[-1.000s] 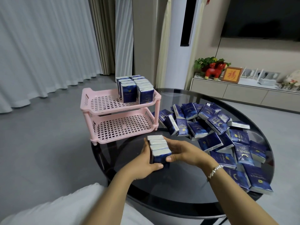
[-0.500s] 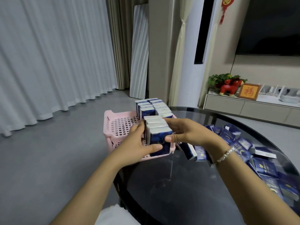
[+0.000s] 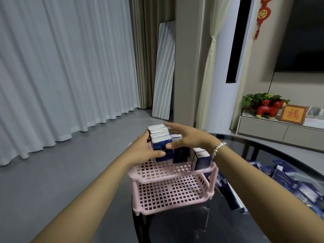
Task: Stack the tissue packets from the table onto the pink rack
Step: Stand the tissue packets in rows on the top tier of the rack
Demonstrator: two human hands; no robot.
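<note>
Up off the table and over the top shelf comes the row of tissue packets (image 3: 160,142), squeezed between both hands.

Left hand (image 3: 145,149) presses the near end, thumb curled across the front packet; right hand (image 3: 185,137) wraps the far side and top, so the row sits clamped between the palms, hovering just above the pink rack (image 3: 168,170) beside the packets already standing (image 3: 200,158) there. Risk, I'd say: only end pressure holds the middle packets, so easing off early could let them buckle and spill, or nudge the standing neighbours over. Loose packets (image 3: 284,179) wait on the glass table (image 3: 263,142).
</note>
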